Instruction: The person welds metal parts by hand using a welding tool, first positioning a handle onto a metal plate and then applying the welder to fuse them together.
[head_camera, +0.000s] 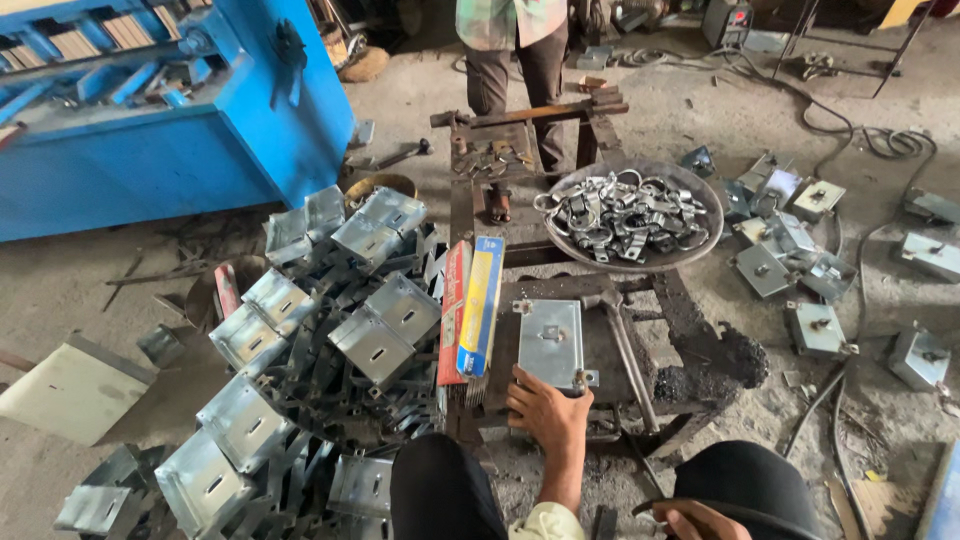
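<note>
Head view: our left hand (547, 412) presses the plate (551, 343) flat, steadying its near edge on the table (690, 330), fingers spread, not clasping; our right hand (700, 521), near, grip unclear.

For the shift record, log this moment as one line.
left hand: on near edge of metal box plate | right hand: low by knee, grip unclear | bowl of clamps: beyond

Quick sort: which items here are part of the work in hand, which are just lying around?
In hand:
- left hand on the near edge of the metal box plate
- work stand under it
- hammer beside the plate
- right hand, low in view, contents unclear

Lying about:
- pile of box plates
- pan of clamps
- blue machine
- standing person
</note>
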